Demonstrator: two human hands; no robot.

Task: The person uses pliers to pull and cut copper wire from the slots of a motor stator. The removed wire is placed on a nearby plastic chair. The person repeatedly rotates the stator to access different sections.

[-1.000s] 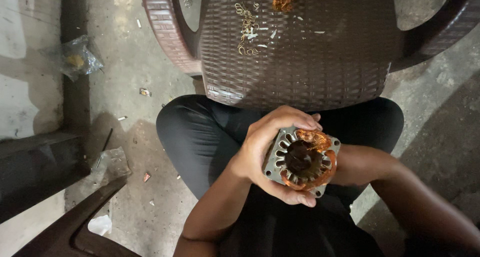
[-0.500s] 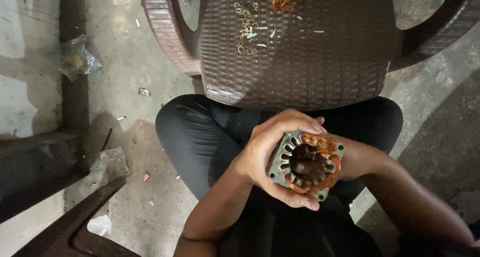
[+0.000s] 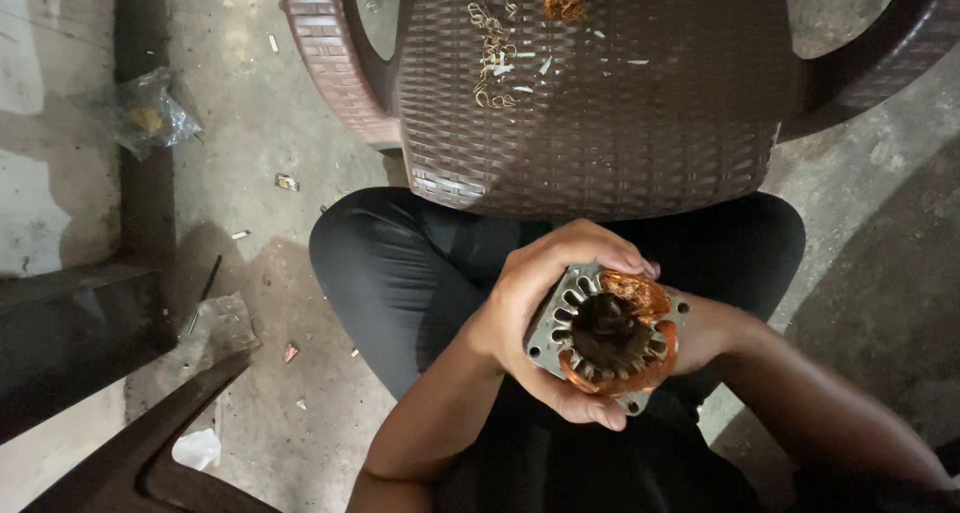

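Slightly lowered since earlier, the motor stator [image 3: 608, 335] sits over the lap, bore facing up. Left hand [image 3: 535, 308] wraps its near side firmly; right hand [image 3: 705, 335] supports behind, grip hidden.

Left hand [image 3: 540, 303] wrapping around metal stator [image 3: 606, 335], fingers curling over its top and bottom edges. Right hand [image 3: 705, 333] supporting it from far side, mostly hidden. Copper winding [image 3: 640, 295] showing in slots. Stator hovering over lap. Brown woven plastic chair [image 3: 600, 123] standing ahead, carrying wire scraps [image 3: 492, 58]. Crumpled plastic bag [image 3: 150, 118] lying on concrete floor [image 3: 240, 123].
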